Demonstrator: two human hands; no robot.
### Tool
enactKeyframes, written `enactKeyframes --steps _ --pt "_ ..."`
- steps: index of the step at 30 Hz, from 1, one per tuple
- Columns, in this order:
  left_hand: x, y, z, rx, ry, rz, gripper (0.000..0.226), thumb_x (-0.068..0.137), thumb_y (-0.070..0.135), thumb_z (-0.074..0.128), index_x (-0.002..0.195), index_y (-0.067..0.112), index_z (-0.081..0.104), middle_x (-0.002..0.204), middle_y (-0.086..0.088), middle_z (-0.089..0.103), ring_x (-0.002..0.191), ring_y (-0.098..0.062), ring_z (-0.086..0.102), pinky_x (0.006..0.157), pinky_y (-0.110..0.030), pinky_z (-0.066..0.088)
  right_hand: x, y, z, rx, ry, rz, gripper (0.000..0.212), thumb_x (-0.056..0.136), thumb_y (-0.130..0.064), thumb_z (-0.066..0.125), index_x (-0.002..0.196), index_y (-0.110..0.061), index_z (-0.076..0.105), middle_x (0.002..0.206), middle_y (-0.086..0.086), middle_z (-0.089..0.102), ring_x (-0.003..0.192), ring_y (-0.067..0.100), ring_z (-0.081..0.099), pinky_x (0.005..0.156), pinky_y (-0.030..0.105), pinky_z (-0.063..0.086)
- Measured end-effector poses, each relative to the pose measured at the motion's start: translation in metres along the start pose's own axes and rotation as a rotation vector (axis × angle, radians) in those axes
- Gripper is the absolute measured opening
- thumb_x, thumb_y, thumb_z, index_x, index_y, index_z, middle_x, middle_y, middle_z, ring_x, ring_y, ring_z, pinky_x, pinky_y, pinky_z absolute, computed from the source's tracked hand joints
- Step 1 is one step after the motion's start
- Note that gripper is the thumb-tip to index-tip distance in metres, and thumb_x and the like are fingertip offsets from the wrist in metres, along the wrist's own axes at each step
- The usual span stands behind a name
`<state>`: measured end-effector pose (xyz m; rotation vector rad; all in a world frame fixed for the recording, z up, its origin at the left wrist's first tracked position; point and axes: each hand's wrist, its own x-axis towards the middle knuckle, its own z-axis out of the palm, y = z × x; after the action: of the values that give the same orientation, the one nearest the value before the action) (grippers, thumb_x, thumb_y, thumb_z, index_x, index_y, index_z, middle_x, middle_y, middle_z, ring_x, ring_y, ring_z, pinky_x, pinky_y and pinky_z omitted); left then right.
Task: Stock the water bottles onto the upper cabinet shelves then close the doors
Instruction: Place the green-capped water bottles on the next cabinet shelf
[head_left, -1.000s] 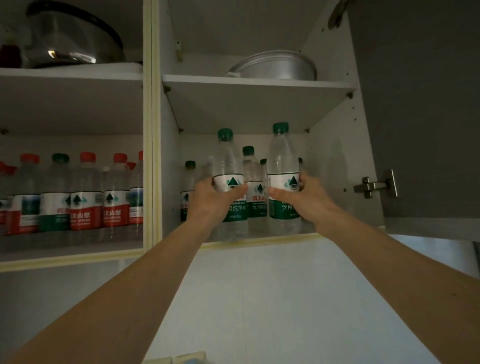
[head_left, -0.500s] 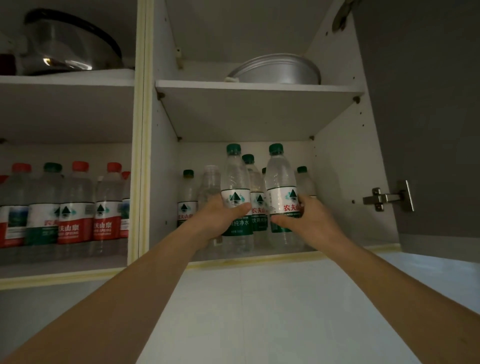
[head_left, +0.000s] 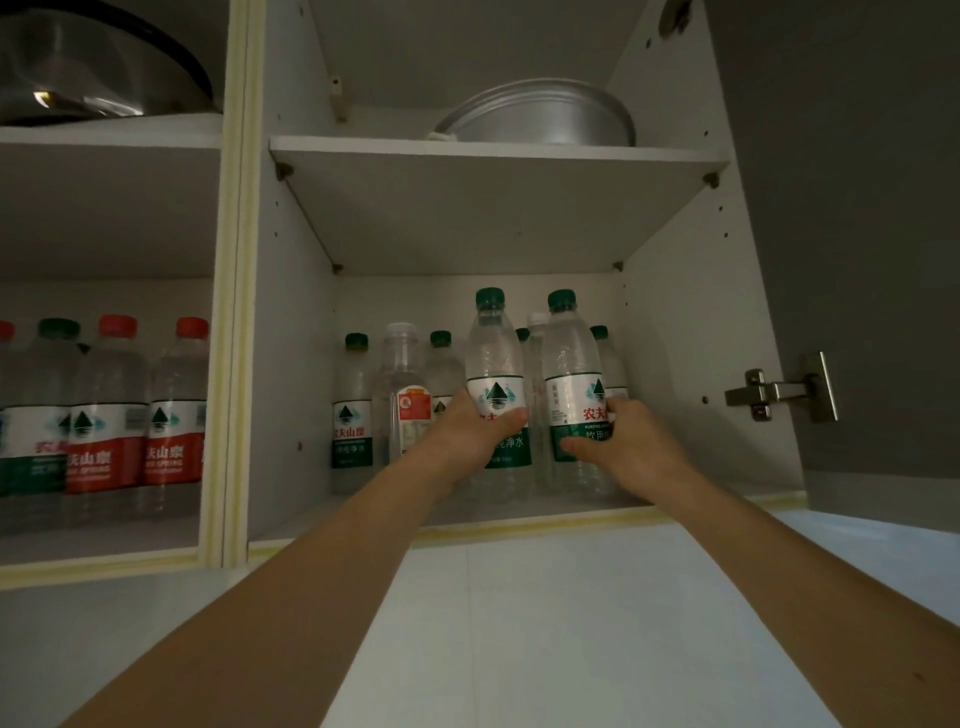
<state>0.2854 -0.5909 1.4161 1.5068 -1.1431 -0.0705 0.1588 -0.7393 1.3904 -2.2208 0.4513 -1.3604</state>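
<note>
On rt shelf (head_left: 519, 512), hands (head_left: 550, 436) gripping 2 bottles (head_left: 496, 364)

Dim, murky light, shadowed cabinet interior, wide-angle bending at edges.

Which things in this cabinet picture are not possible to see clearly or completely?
All in the head view:
- Left hand fingers: hidden behind its green-capped bottle.
- Back-row bottles: mostly covered by the front bottle in the right hand.
- Leftmost red-capped bottle: cut off by the frame edge.
- Metal basin contents: hidden by its wall and the upper shelf.
- Small label print: too small.
</note>
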Motion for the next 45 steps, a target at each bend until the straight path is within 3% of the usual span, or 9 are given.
enactKeyframes --steps 9,12,17,19,22,25,30,38,45 --pt "0.006 -0.001 0.01 0.052 0.037 0.026 0.048 0.093 0.029 0.069 0.135 0.018 0.049 0.125 -0.006 0.064 0.114 -0.023 0.061 0.102 -0.046 0.05 0.004 0.008 0.01 -0.029 0.023 0.031 0.048 0.084 -0.027 0.08 0.127 -0.016 0.062 0.116 0.004 0.071 0.096 0.015 0.066 0.071 0.023 0.049" --pt "0.0 0.0 0.009 0.114 0.047 0.038 0.045 0.093 0.03 0.069 0.133 0.017 0.054 0.124 -0.006 0.066 0.113 -0.022 0.061 0.101 -0.041 0.05 -0.003 0.005 0.009 -0.033 0.031 0.021 0.049 0.082 -0.029 0.081 0.125 -0.015 0.062 0.113 0.005 0.071 0.098 0.018 0.067 0.081 0.033 0.055" --pt "-0.017 0.006 -0.01 0.254 0.113 0.093 0.021 0.091 0.032 0.071 0.089 0.033 0.051 0.093 0.008 0.065 0.084 -0.007 0.062 0.069 -0.024 0.049 -0.029 -0.013 0.006 0.041 0.392 -0.1 0.033 0.093 -0.02 0.069 0.123 -0.012 0.059 0.116 0.005 0.063 0.099 0.017 0.061 0.081 0.034 0.053" --pt "-0.029 0.011 -0.023 0.277 0.199 0.181 0.022 0.091 0.035 0.071 0.092 0.032 0.049 0.091 0.01 0.062 0.081 0.0 0.059 0.062 -0.017 0.044 -0.045 -0.022 0.01 0.092 0.468 -0.192 0.028 0.093 -0.015 0.065 0.121 -0.012 0.06 0.117 0.004 0.059 0.103 0.018 0.058 0.088 0.039 0.054" --pt "-0.059 0.018 -0.043 0.308 0.325 0.343 0.023 0.094 0.036 0.067 0.111 0.022 0.06 0.091 0.012 0.065 0.082 -0.001 0.063 0.069 -0.023 0.056 -0.075 -0.044 0.027 0.218 0.413 -0.291 0.024 0.092 -0.011 0.062 0.115 -0.016 0.06 0.114 0.002 0.059 0.104 0.018 0.058 0.089 0.04 0.055" --pt "-0.101 0.017 -0.062 0.355 0.407 0.484 0.008 0.098 0.034 0.062 0.097 0.027 0.065 0.08 0.009 0.069 0.075 -0.005 0.067 0.07 -0.036 0.061 -0.114 -0.069 0.053 0.338 0.357 -0.428 0.017 0.09 -0.011 0.06 0.106 -0.017 0.06 0.101 -0.001 0.062 0.093 0.008 0.059 0.082 0.025 0.053" --pt "-0.189 -0.013 -0.096 0.395 0.407 0.548 0.01 0.1 0.032 0.059 0.093 0.028 0.065 0.07 0.007 0.069 0.062 -0.01 0.067 0.051 -0.02 0.05 -0.19 -0.079 0.115 0.522 0.114 -0.334 0.012 0.091 -0.017 0.057 0.095 -0.025 0.065 0.086 -0.015 0.066 0.081 0.01 0.065 0.065 0.019 0.053" --pt "-0.326 -0.159 -0.135 0.493 0.272 0.001 0.017 0.097 0.04 0.058 0.096 0.026 0.066 0.071 0.008 0.07 0.06 -0.011 0.068 0.049 -0.022 0.052 -0.324 -0.041 0.243 0.521 -0.494 0.21 0.005 0.094 -0.027 0.061 0.094 -0.029 0.066 0.086 -0.01 0.07 0.072 0.013 0.07 0.068 0.045 0.061" --pt "-0.47 -0.311 -0.167 0.602 0.15 -0.673 0.031 0.096 0.042 0.061 0.093 0.013 0.071 0.082 -0.006 0.072 0.073 -0.021 0.068 0.07 -0.042 0.057 -0.482 -0.017 0.332 0.447 -0.972 0.739 0.018 0.086 -0.036 0.069 0.099 -0.026 0.062 0.092 -0.001 0.071 0.071 0.012 0.072 0.06 0.032 0.063"
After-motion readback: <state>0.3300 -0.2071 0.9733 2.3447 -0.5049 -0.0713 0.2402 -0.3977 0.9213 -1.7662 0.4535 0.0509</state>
